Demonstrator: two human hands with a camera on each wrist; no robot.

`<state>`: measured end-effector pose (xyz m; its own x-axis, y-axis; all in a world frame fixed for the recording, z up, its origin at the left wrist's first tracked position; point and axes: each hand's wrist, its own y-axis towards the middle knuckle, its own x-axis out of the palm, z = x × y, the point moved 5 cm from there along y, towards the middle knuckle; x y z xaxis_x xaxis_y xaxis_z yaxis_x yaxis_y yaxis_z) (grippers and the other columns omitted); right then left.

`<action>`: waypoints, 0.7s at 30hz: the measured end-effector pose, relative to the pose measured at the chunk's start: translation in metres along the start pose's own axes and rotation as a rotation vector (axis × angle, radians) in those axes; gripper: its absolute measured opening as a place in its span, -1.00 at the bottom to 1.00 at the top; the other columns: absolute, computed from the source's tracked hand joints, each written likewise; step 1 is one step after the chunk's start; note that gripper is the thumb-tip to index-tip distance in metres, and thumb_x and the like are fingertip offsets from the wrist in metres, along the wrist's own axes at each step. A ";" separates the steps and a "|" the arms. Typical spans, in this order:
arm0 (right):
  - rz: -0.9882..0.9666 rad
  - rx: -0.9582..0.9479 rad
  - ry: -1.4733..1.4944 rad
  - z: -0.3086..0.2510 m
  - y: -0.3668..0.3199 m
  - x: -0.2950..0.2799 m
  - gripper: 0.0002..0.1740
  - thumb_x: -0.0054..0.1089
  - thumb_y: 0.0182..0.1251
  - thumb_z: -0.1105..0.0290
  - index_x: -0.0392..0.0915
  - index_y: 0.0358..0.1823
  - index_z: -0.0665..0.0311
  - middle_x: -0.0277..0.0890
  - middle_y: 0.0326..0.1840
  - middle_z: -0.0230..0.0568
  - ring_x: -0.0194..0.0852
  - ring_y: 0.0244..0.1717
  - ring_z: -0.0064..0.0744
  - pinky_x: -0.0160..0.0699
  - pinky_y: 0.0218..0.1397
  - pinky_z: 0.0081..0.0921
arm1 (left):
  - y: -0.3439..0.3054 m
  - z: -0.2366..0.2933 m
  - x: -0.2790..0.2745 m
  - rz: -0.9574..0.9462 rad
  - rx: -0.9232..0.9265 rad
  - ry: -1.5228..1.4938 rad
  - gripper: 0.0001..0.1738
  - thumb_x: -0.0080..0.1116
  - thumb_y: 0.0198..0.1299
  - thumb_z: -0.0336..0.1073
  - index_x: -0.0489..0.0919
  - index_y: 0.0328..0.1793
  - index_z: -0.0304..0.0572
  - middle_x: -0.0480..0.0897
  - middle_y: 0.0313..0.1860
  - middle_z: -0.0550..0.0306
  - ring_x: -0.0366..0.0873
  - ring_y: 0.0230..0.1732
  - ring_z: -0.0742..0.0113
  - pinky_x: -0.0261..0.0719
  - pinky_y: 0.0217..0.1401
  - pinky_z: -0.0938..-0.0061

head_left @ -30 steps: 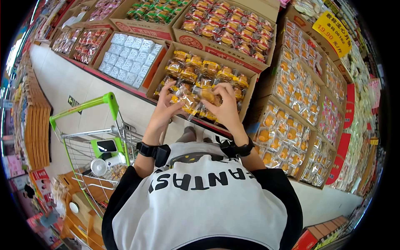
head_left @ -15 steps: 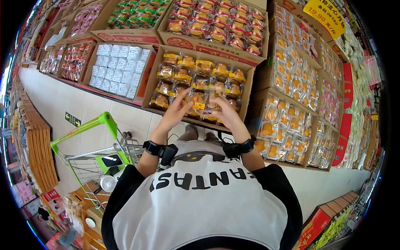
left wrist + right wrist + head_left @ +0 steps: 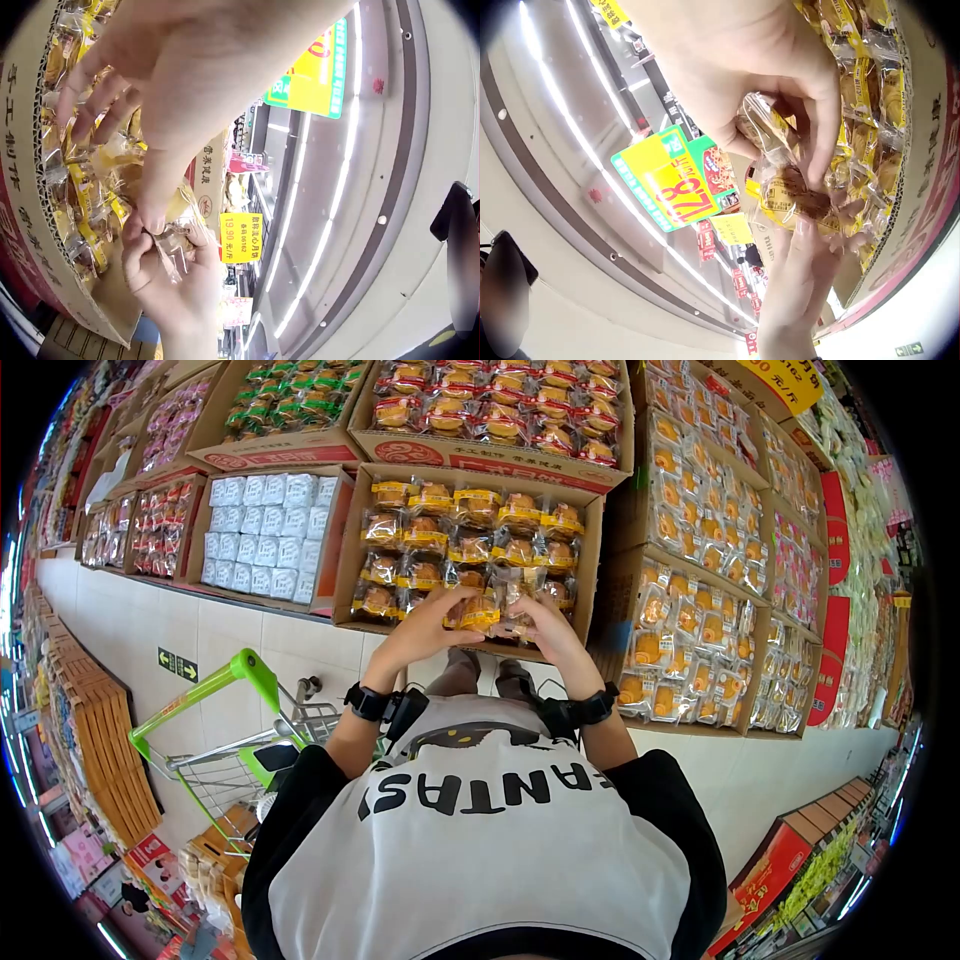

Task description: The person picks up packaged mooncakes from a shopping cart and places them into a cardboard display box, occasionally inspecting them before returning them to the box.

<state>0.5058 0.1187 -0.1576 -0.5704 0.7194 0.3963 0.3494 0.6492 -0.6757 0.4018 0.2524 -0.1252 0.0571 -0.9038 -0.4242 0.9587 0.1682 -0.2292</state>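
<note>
Both hands are over the near side of a cardboard box (image 3: 349,585) of mooncakes in clear wrappers with yellow bands. My left hand (image 3: 420,632) holds a yellow-banded mooncake (image 3: 480,612), its thumb and fingers on the wrapper. Close beside it, my right hand (image 3: 552,634) grips another wrapped mooncake (image 3: 769,129). In the right wrist view the two packets touch, and the left hand's fingers (image 3: 799,251) press on the banded one. Crinkled clear wrapper (image 3: 176,251) shows between the hands in the left wrist view. Fingers partly hide both mooncakes.
White-wrapped packets (image 3: 265,525) fill the box to the left. Red-banded pastries (image 3: 500,410) lie in a box behind, and orange ones (image 3: 690,650) in boxes to the right. A green-handled shopping cart (image 3: 210,695) stands at the left on the tiled floor.
The hands first held packets higher over the box, then lowered and spread a little. Now they have come together again at its near side. The head view has shifted, and the cart appears lower.
</note>
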 end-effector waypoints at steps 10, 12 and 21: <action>0.171 -0.386 -0.245 -0.027 0.016 -0.020 -0.44 0.12 0.14 0.37 0.06 0.11 0.31 0.38 -0.23 -0.21 0.42 -0.23 -0.48 0.40 -0.09 -0.52 | 0.037 0.022 -0.034 0.301 0.045 0.672 -0.36 0.36 -0.24 -0.28 0.34 0.05 -0.09 0.42 0.00 0.11 0.22 0.13 0.09 0.12 0.13 0.08; 0.196 -0.477 -0.303 -0.034 0.015 -0.022 -0.50 0.13 0.19 0.15 0.09 -0.07 0.26 0.34 -0.30 -0.22 0.36 -0.31 -0.52 0.33 -0.21 -0.57 | 0.049 0.016 -0.034 0.333 0.113 0.718 -0.34 0.36 -0.24 -0.27 0.35 0.07 -0.07 0.42 -0.01 0.13 0.21 0.14 0.10 0.11 0.14 0.06; 0.302 -0.551 -0.374 -0.036 0.010 -0.039 -0.45 -0.02 0.20 0.21 0.09 0.15 0.29 0.30 -0.15 -0.11 0.28 -0.15 -0.36 0.24 -0.04 -0.49 | 0.082 -0.011 -0.013 0.358 0.246 0.913 -0.35 0.38 -0.24 -0.23 0.41 0.07 -0.03 0.42 -0.03 0.19 0.17 0.17 0.11 0.04 0.14 -0.07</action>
<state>0.5590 0.1060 -0.1574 -0.5714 0.8182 -0.0637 0.7987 0.5366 -0.2724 0.4769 0.2820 -0.1477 0.2160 -0.1517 -0.9645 0.9638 0.1914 0.1857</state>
